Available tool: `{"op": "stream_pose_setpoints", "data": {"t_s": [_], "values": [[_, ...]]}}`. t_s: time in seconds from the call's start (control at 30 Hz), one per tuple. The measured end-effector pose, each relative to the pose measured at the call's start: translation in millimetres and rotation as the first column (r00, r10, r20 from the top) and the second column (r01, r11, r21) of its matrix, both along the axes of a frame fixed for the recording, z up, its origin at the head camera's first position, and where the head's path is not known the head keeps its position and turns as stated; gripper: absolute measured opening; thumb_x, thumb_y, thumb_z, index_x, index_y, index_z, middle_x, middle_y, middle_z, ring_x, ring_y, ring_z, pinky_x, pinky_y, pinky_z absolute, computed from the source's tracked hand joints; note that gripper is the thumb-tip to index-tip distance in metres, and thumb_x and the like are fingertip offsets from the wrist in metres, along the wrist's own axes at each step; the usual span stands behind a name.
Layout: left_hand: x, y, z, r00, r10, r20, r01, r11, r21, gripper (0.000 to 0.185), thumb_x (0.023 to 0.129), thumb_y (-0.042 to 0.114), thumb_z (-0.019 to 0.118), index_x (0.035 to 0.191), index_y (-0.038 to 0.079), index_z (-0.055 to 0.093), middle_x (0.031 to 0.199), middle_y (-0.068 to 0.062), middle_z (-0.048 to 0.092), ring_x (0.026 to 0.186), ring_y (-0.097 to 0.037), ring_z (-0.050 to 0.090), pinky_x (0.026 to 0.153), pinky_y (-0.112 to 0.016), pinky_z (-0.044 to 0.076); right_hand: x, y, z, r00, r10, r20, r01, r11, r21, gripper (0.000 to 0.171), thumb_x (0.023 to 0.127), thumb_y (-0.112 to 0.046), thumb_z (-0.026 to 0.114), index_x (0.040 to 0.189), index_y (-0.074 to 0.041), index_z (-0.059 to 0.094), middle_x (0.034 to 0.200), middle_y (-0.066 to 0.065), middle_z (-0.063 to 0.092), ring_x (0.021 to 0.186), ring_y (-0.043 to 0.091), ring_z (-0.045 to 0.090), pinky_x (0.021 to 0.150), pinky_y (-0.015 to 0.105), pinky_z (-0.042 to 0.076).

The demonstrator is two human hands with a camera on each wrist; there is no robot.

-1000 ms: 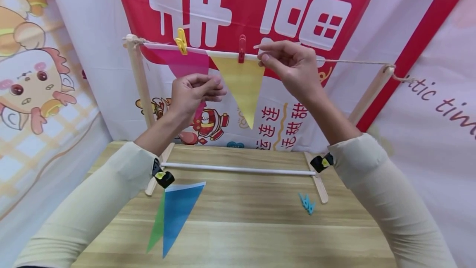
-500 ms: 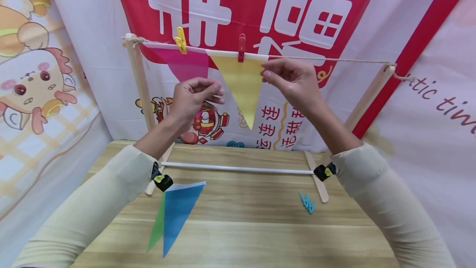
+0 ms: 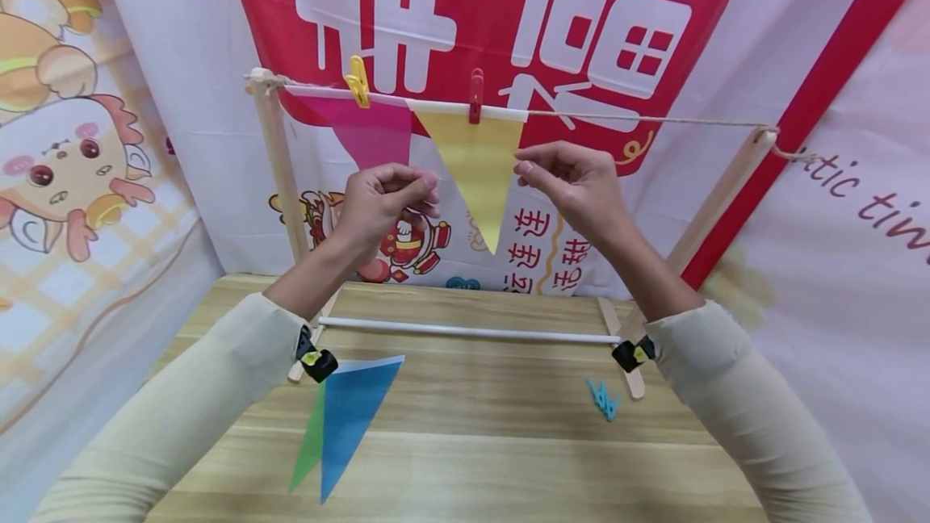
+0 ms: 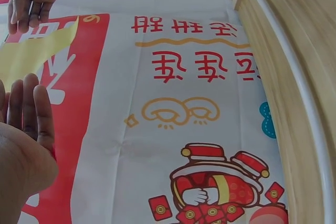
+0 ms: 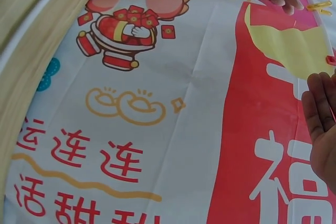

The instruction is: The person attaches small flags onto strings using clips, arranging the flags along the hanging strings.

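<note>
A yellow triangular pennant [image 3: 475, 160] hangs point down from the string [image 3: 654, 118], with a red clothespin [image 3: 475, 95] on its white top band. To its left hangs a pink pennant [image 3: 378, 131] under a yellow clothespin [image 3: 358, 81]. My right hand [image 3: 581, 180] is by the yellow pennant's right edge, fingers loosely bent; the head view leaves contact unclear. Loosely bent and holding nothing, my left hand [image 3: 381, 204] hovers in front of the pink pennant's lower part, hiding it. In the right wrist view the yellow pennant [image 5: 294, 48] shows between both hands.
Wooden posts, left [image 3: 279, 168] and right [image 3: 726, 192], carry the string. A white rod [image 3: 465, 332] joins their feet. On the table [image 3: 508, 458] lie a blue pennant [image 3: 356, 418], a green pennant [image 3: 308, 442] partly under it, and blue clothespins [image 3: 603, 399]. A printed cloth [image 3: 676, 47] hangs behind.
My right hand has come down from the yellow pennant's top right corner along its edge. My left hand has dropped slightly. Both pennants stay hanging.
</note>
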State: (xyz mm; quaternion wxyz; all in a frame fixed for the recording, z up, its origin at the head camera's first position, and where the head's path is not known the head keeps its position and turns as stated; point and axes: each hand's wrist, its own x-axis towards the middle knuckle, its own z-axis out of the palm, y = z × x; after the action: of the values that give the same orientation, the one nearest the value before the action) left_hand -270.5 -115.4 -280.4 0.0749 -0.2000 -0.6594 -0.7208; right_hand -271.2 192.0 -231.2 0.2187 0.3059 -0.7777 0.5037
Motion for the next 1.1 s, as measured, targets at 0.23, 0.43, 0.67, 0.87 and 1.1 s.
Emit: {"op": "stream_pose_setpoints", "data": {"t_s": [0.23,0.43,0.67,0.87,1.1], "values": [[0.9,-8,-11.1,0.999,0.016,0.035,-0.017,1.0,0.017,0.019,0.108,0.023,0.079,0.12,0.008,0.083,0.094,-0.001,0.086,0.081,-0.015,0.085,0.073,-0.028,0.07,2.2,4,-8.8,1.0,-0.021,0.024,0.02,1.0,0.016,0.034,0.105,-0.03,0.081,0.131,-0.008,0.083,0.117,0.009,0.086,0.099,0.014,0.083,0.091,0.025,0.068],[3.4,-12,-17.0,0.997,0.036,0.064,-0.035,0.999,-0.024,0.026,0.107,0.029,0.081,0.123,0.008,0.082,0.095,-0.002,0.086,0.082,-0.017,0.085,0.077,-0.031,0.071,4.7,8,-17.6,0.999,-0.033,0.032,0.032,0.999,0.035,0.034,0.105,-0.031,0.081,0.13,-0.008,0.083,0.118,0.011,0.086,0.099,0.014,0.083,0.086,0.026,0.069],[4.8,-13,-23.0,0.996,0.044,0.073,-0.042,0.998,-0.039,0.03,0.107,0.028,0.081,0.125,0.003,0.081,0.093,-0.002,0.086,0.08,-0.016,0.085,0.076,-0.031,0.071,4.0,12,-29.7,0.999,-0.032,0.042,0.031,0.999,0.04,0.032,0.105,-0.027,0.081,0.13,-0.008,0.083,0.119,0.011,0.086,0.096,0.021,0.081,0.082,0.023,0.067],[3.2,-14,-29.0,0.994,0.06,0.09,-0.056,0.998,-0.041,0.027,0.106,0.03,0.082,0.12,0.007,0.083,0.091,-0.001,0.086,0.079,-0.016,0.084,0.075,-0.028,0.07,3.7,16,-37.6,0.999,-0.032,0.043,0.03,0.998,0.053,0.03,0.106,-0.025,0.08,0.13,-0.007,0.084,0.116,0.012,0.086,0.091,0.026,0.08,0.08,0.023,0.066],[0.7,-15,-36.2,0.995,0.045,0.089,-0.041,0.998,-0.047,0.021,0.107,0.028,0.08,0.118,0.011,0.084,0.095,-0.006,0.086,0.082,-0.02,0.085,0.078,-0.03,0.071,3.8,20,-44.5,0.999,-0.029,0.045,0.026,0.998,0.063,0.026,0.107,-0.021,0.08,0.129,-0.007,0.084,0.11,0.012,0.086,0.084,0.022,0.075,0.073,0.02,0.062]]}}
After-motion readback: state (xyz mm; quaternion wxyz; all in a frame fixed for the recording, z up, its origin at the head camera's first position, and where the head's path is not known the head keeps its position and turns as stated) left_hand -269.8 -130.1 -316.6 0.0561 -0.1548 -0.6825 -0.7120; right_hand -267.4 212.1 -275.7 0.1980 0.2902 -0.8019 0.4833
